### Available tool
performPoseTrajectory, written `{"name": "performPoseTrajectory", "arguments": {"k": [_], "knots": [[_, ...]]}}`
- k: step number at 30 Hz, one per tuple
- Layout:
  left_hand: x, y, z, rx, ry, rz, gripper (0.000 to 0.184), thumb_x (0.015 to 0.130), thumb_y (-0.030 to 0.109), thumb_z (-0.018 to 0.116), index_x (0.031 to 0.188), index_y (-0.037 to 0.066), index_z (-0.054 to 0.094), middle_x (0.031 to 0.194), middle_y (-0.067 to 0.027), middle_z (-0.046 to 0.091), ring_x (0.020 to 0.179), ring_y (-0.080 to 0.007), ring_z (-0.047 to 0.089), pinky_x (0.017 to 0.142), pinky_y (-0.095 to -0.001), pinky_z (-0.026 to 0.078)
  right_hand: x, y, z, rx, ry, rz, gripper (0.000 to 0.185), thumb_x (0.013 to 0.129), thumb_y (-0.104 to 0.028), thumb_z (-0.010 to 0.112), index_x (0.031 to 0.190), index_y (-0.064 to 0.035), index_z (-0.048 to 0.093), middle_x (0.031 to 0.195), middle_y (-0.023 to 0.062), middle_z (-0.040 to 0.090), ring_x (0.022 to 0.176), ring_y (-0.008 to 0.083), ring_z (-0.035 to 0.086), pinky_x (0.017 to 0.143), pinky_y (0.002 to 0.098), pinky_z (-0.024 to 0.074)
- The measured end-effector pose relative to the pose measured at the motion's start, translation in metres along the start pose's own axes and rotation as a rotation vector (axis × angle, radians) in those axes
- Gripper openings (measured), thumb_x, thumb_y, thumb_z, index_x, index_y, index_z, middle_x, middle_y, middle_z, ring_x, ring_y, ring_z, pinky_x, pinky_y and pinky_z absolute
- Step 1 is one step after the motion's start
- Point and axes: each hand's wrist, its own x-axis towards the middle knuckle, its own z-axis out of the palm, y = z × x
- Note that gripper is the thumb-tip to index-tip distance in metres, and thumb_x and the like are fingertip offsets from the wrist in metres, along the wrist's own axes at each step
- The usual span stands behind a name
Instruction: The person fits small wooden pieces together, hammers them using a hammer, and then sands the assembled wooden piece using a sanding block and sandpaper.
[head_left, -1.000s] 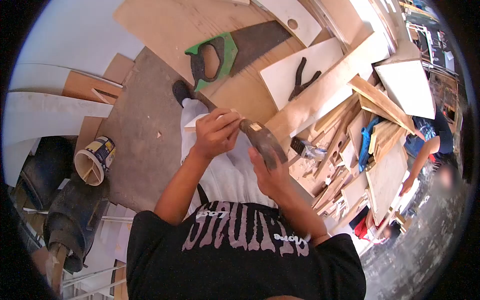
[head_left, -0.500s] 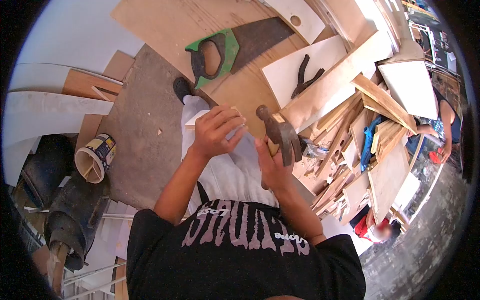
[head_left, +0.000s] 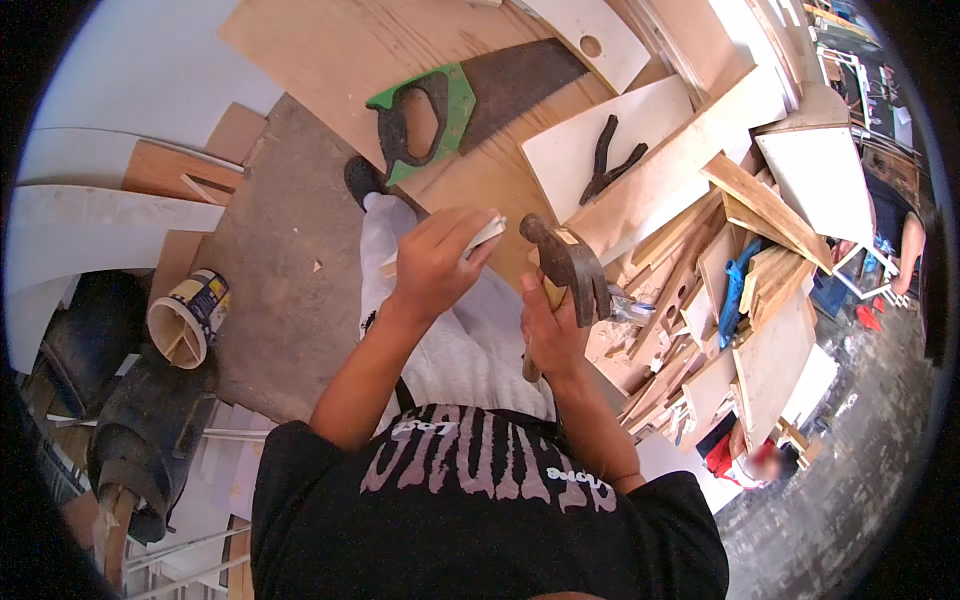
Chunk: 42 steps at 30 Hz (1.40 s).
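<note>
In my left hand (head_left: 437,262) is a small white-faced piece of board (head_left: 487,233), its end sticking out past the fingers; most of it is hidden behind them. My right hand (head_left: 553,335) grips a claw hammer (head_left: 572,262) by the handle, close below the head. The rusty head stands up beside the piece, apart from it. Beyond my hands, a handsaw (head_left: 440,115) with a green and black handle lies on a plywood sheet (head_left: 320,60). Pincers with dark handles (head_left: 610,165) rest on a white board (head_left: 555,150).
Offcuts and strips of wood (head_left: 690,280) are heaped to the right, with a blue cloth-like item (head_left: 735,290) among them. On the left stand a paint bucket (head_left: 190,315) and a dark metal cylinder (head_left: 155,430). Two other people (head_left: 905,240) are at the far right and lower right.
My left hand has turned, so the board piece now points up and to the right. The hammer has shifted slightly right and down. At far right, a person's arm has moved.
</note>
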Motion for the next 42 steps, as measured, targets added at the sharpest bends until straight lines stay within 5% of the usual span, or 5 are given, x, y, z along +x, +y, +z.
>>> {"name": "performPoseTrajectory", "arguments": {"k": [27,30,36,39,42], "knots": [[-0.032,0.005,0.020,0.165,0.078,-0.174,0.051,0.069,0.012,0.093,0.118,0.010,0.075,0.114,-0.0100,0.079,0.103,-0.0253,0.077,0.089,-0.0373,0.063,0.003,-0.051,-0.039,-0.026,-0.148,-0.050,0.020,0.101,-0.020,0.069,0.110,-0.0018,0.070,0.098,0.0171,0.071,0.089,0.0378,0.068,0.078,0.0474,0.0535],[-0.028,0.013,0.017,0.180,0.084,-0.197,0.051,0.069,0.012,0.092,0.117,0.010,0.076,0.115,-0.0097,0.079,0.104,-0.0256,0.077,0.091,-0.0383,0.062,0.011,-0.059,-0.043,0.143,-0.184,-0.047,0.023,0.108,-0.025,0.061,0.095,-0.0062,0.060,0.065,-0.0041,0.050,0.051,0.0061,0.044,0.046,0.0254,0.0335],[-0.030,0.011,0.020,0.180,0.116,-0.187,0.050,0.067,0.012,0.092,0.115,0.010,0.076,0.114,-0.0103,0.079,0.103,-0.0274,0.077,0.095,-0.0405,0.061,0.012,-0.043,-0.043,-0.006,-0.179,-0.262,0.028,0.109,-0.030,0.059,0.095,-0.0059,0.060,0.066,-0.0035,0.050,0.051,0.0060,0.043,0.045,0.0258,0.0324],[-0.028,0.012,0.020,0.171,0.117,-0.198,0.049,0.068,0.012,0.092,0.115,0.010,0.077,0.112,-0.0109,0.079,0.103,-0.0278,0.077,0.096,-0.0408,0.061,0.011,-0.081,-0.061,-0.140,-0.246,-0.059,0.022,0.103,-0.018,0.063,0.116,-0.0003,0.068,0.100,0.0193,0.071,0.092,0.0390,0.070,0.082,0.0486,0.0548],[-0.029,0.013,0.020,0.158,0.111,-0.223,0.048,0.069,0.012,0.092,0.115,0.011,0.077,0.112,-0.0110,0.079,0.103,-0.0280,0.077,0.096,-0.0417,0.061,0.012,-0.079,-0.060,-0.089,-0.246,-0.044,0.021,0.105,-0.019,0.061,0.115,-0.0014,0.066,0.093,0.0140,0.067,0.082,0.0314,0.064,0.073,0.0434,0.0501]]}}
